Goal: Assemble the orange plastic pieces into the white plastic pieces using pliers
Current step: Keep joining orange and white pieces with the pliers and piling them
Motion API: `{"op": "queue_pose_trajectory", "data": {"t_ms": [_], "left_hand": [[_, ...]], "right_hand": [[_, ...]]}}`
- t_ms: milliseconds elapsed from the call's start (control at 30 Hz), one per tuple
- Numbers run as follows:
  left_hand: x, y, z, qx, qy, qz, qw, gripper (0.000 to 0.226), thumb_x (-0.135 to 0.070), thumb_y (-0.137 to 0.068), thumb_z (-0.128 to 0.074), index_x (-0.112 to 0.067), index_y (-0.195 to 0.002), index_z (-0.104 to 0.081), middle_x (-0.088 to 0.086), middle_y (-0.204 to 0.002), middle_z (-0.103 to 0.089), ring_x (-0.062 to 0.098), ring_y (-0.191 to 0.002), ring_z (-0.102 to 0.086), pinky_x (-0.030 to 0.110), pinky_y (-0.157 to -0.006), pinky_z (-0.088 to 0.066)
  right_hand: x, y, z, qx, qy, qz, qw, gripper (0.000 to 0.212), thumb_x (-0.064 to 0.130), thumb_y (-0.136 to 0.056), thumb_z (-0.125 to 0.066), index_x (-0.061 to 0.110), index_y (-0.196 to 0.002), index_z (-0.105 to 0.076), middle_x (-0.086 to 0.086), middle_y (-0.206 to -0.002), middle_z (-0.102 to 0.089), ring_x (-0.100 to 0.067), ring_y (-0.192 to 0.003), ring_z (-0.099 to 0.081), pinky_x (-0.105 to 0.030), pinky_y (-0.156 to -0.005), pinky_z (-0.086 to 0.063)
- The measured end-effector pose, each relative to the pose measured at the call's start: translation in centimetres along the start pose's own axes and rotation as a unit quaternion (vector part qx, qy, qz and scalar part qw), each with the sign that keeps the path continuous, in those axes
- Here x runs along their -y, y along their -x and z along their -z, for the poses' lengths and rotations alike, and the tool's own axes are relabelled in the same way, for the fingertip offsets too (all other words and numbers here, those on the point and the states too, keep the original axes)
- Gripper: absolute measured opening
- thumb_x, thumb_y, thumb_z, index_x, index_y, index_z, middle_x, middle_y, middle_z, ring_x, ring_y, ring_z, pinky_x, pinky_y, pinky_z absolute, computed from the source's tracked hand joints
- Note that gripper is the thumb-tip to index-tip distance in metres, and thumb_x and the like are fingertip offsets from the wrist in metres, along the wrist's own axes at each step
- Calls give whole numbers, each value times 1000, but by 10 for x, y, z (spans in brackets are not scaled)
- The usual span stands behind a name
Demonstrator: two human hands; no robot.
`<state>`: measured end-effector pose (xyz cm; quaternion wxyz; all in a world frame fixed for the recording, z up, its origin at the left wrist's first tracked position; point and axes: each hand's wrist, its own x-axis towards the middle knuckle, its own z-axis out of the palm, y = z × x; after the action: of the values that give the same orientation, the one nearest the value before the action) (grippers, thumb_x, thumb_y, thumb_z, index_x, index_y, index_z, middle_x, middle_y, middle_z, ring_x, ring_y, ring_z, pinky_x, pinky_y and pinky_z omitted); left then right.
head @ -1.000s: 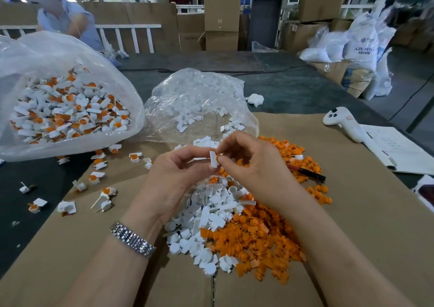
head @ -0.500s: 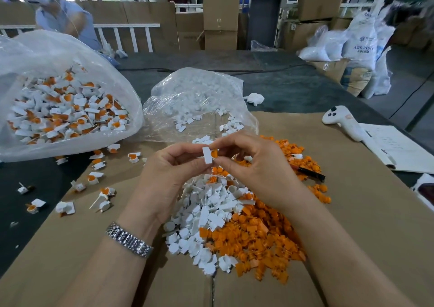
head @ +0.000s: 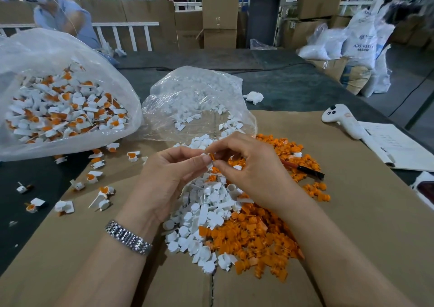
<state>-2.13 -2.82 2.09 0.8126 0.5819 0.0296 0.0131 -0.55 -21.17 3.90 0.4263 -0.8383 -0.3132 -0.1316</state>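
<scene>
My left hand (head: pixel 169 177) pinches a small white plastic piece (head: pixel 209 165) above the middle of the cardboard. My right hand (head: pixel 253 173) pinches an orange plastic piece (head: pixel 212 155) against it, fingertips of both hands touching. Under the hands lie a heap of white pieces (head: pixel 204 215) and a heap of orange pieces (head: pixel 256 238). The pliers (head: pixel 303 168), red-and-black handled, lie on the orange heap just right of my right hand, partly hidden by it.
A clear bag of assembled white-and-orange pieces (head: pixel 61 109) sits at the left, with several assembled ones (head: pixel 98 189) scattered below it. A clear bag of white pieces (head: pixel 197 104) stands behind the hands. At right lie a white controller (head: pixel 342 123) and papers (head: pixel 399 147). A person (head: pixel 58 15) works at the far left.
Both hands have lifted slightly and drawn closer, with the orange piece now pressed onto the top of the white piece. The heaps and pliers have not moved.
</scene>
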Motion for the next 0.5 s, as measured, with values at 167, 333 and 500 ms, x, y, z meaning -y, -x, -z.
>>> {"op": "queue_pose_trajectory", "data": {"t_ms": [167, 333, 500], "left_hand": [[1, -1, 1, -10, -6, 15, 1000, 22, -5, -60, -84, 0, -79, -75, 17, -88, -77, 22, -82, -76, 21, -74, -59], [0, -1, 2, -15, 38, 38, 998, 11, -3, -61, -84, -7, -69, -79, 18, -91, -78, 32, -94, -78, 24, -75, -62], [-2, -1, 4, -13, 60, 58, 996, 9, 0, -64, -84, -7, -70, -80, 22, -95, -78, 38, -98, -77, 27, -74, -64]], "right_hand": [[2, 0, -1, 24, 5, -10, 1000, 23, 9, -92, -71, 17, -114, -72, 5, -100, -66, -5, -92, -62, -19, -86, -51], [-15, -3, 19, 27, 97, -126, 987, 31, 29, -94, -68, 27, -125, -62, 9, -109, -60, -4, -98, -59, -16, -85, -48], [-40, 4, 36, 129, 335, -350, 865, 64, 64, -85, -64, 19, -129, -53, -7, -131, -52, -28, -123, -51, -52, -100, -46]]}}
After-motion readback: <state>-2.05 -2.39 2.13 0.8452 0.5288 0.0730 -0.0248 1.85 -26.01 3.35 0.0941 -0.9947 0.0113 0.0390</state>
